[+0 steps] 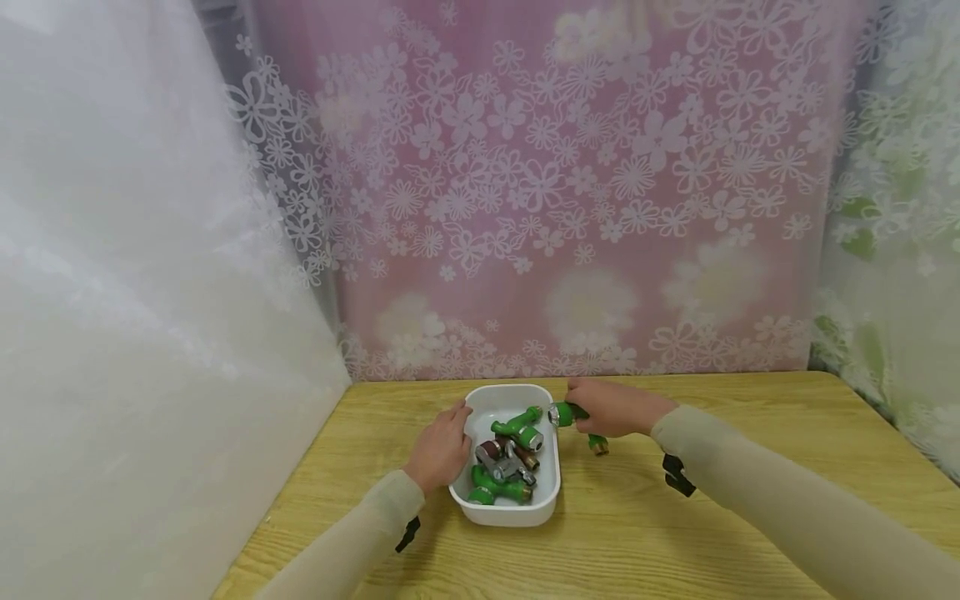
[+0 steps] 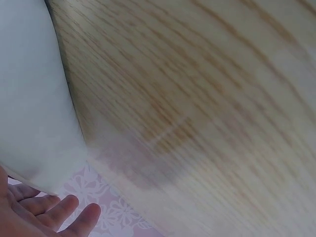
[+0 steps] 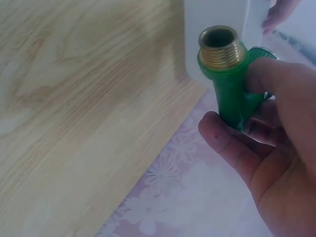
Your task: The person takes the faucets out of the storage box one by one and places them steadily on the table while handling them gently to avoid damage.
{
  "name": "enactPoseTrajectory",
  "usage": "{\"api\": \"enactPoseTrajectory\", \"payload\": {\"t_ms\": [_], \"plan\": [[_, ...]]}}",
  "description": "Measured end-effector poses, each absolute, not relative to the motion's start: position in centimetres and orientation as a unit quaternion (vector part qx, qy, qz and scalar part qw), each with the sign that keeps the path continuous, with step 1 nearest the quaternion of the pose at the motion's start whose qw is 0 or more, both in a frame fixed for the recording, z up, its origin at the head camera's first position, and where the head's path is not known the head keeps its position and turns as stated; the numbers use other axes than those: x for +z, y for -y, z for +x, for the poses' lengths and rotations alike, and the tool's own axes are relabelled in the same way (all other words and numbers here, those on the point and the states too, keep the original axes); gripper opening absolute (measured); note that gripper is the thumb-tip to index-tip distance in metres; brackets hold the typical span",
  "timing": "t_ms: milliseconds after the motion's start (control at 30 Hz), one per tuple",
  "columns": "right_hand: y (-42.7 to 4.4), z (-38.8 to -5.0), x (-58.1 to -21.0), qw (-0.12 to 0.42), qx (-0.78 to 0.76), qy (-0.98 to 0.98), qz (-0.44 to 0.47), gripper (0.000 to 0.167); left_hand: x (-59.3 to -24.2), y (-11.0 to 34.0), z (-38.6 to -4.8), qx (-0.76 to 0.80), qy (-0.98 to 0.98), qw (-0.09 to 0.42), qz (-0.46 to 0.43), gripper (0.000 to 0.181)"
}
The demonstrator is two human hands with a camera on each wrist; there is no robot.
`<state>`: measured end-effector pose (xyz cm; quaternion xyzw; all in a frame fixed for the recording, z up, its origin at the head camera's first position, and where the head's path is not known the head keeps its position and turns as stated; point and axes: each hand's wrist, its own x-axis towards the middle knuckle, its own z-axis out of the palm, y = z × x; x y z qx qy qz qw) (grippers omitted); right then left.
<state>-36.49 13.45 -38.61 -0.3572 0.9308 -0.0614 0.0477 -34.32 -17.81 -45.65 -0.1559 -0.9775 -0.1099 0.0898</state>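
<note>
In the head view, a white tub [image 1: 551, 492] holds several green valves [image 1: 517, 428] and a grey metal fitting [image 1: 510, 468], with brownish fittings partly hidden beneath. My left hand [image 1: 441, 446] rests on the tub's left rim; the left wrist view shows its extended fingers [image 2: 59, 212] beside the white wall. Just off the right rim, my right hand [image 1: 611, 406] grips another green valve [image 1: 562, 414]. The right wrist view shows that valve's brass threaded end [image 3: 222, 54] facing the camera, the thumb on one side and fingers beneath. Part of its body is hidden by the hand.
The tub stands on a wood-grain table [image 1: 637, 533]. A pink flowered curtain [image 1: 570, 208] hangs along the table's back edge. White sheeting [image 1: 150, 292] closes the left side, and a pale flowered curtain [image 1: 900, 275] hangs at the right.
</note>
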Motion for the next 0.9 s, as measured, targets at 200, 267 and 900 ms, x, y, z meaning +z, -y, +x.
{"api": "enactPoseTrajectory", "payload": {"t_ms": [200,267,900], "plan": [[-14.2,-36.7,-39.3,0.05,-0.079,-0.932,-0.351,0.01,-45.7,17.7,-34.4,-0.108,0.979,0.083,-0.15,0.047],[-14.4,-36.9,-39.6,0.054,-0.082,-0.934,-0.345,0.011,-45.7,17.8,-34.4,-0.109,0.979,0.082,-0.151,0.047],[-14.4,-38.7,-43.6,0.076,-0.083,-0.944,-0.311,0.01,-45.8,18.0,-34.3,-0.11,0.977,0.08,-0.164,0.046]]}}
